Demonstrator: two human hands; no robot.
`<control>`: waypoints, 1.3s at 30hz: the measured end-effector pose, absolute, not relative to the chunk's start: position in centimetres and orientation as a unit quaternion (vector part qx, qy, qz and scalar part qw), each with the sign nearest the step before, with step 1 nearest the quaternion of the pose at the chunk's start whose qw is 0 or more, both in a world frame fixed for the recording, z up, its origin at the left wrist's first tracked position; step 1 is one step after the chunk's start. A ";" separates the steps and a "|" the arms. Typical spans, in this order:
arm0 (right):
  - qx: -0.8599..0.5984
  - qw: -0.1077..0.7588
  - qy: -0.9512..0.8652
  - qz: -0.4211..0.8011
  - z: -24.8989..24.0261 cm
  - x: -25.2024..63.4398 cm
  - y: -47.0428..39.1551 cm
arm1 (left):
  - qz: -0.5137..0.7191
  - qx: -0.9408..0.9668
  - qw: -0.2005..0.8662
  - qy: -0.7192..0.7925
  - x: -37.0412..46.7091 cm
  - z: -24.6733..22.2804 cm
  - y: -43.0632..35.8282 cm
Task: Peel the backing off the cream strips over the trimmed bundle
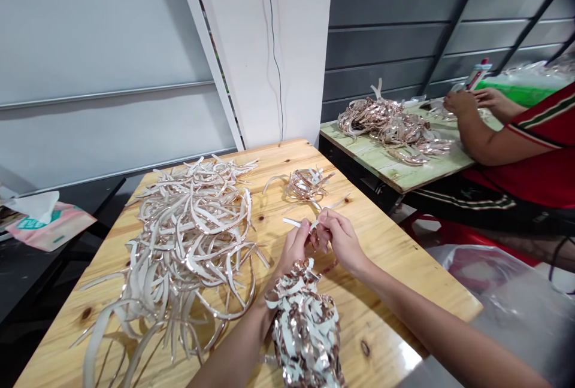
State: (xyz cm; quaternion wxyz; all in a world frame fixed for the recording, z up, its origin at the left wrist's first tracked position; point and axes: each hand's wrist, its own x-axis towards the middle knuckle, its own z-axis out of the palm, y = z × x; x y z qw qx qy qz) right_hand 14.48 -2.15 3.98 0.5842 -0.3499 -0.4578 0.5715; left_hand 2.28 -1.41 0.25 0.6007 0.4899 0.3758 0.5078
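Both hands meet above the middle of the wooden table, fingers pinched close together. My left hand [295, 245] is closed on a thin strip [291, 221], white on one side, whose end sticks out to the left. Right beside it, my right hand [339, 238] also grips part of the strip near its fingertips. Between my forearms lies a thick bundle of curled rose-gold and white foil strips [305, 328], reaching up to my hands. Just beyond them rests a small loose bunch of foil strips [309, 183]. A large tangled pile of such strips [188, 238] covers the table's left side.
The wooden table [386, 292] has its right edge near my right forearm. A co-worker's hands [471, 100] hold something at a second table [404, 175] with a foil pile [390, 124]. A tissue pack [54, 229] lies at left; a plastic bag [476, 274] at right.
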 end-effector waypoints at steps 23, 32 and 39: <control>-0.234 0.693 -0.111 0.672 5.3 15.8 -0.6 | 0.461 0.392 0.730 0.318 3.2 -0.6 -0.9; -0.227 0.725 -0.123 0.639 5.9 17.0 -0.1 | 0.461 0.372 0.725 0.351 3.5 -0.2 -1.2; -0.257 0.746 -0.177 0.588 6.3 17.4 -0.3 | 0.524 0.349 0.671 0.391 3.0 0.5 -0.8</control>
